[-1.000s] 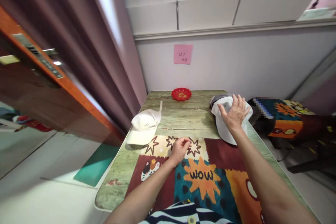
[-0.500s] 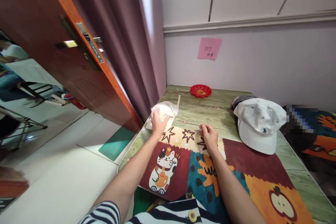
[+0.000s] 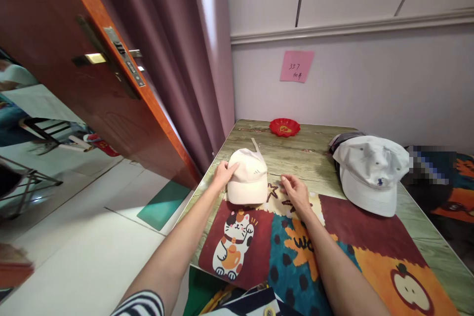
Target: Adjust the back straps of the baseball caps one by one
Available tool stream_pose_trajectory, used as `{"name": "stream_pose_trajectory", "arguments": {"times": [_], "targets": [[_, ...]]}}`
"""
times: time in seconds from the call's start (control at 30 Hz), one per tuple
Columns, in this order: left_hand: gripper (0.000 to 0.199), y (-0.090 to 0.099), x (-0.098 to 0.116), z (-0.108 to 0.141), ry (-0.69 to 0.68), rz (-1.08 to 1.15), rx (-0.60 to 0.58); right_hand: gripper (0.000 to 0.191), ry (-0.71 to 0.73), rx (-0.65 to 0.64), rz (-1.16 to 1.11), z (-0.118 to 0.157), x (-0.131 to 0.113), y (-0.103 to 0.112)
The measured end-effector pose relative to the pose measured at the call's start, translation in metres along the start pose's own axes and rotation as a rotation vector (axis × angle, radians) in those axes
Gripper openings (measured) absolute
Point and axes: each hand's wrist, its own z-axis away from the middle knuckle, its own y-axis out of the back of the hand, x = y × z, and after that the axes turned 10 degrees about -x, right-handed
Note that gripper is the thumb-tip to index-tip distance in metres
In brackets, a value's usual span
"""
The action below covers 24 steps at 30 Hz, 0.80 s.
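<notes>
A cream baseball cap (image 3: pixel 247 173) sits near the table's left edge, its brim toward me and lying over the upper edge of the patterned mat (image 3: pixel 255 237). Its loose strap sticks up behind the crown. My left hand (image 3: pixel 223 174) grips the cap's left side, thumb on the crown and the other fingers partly hidden. My right hand (image 3: pixel 297 193) rests over the mat's top edge, a short way right of the cap. Its fingers are loosely bent with the thumb apart, and nothing shows in them.
A stack of caps with a white cap (image 3: pixel 374 173) on top stands at the table's right side. Farther back lies a red scalloped dish (image 3: pixel 285 127). A pink note (image 3: pixel 296 66) is on the wall. An open door (image 3: pixel 111 84) and purple curtain (image 3: pixel 188 59) stand to the left.
The cream cap has moved right and toward me, turning so its brim faces me. My left hand has shifted from on top of it to its left side. My right hand's thumb has opened slightly.
</notes>
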Motion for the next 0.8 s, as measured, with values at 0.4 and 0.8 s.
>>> {"name": "stream_pose_trajectory", "arguments": {"times": [0.4, 0.8], "targets": [[0.022, -0.04, 0.02, 0.022, 0.372, 0.862, -0.188, 0.048, -0.167, -0.207, -0.448, 0.0, -0.013, 0.0], [0.039, -0.046, 0.088, 0.045, 0.049, 0.545, -0.664, 0.066, 0.008, -0.231, -0.558, -0.001, -0.05, 0.052]]}}
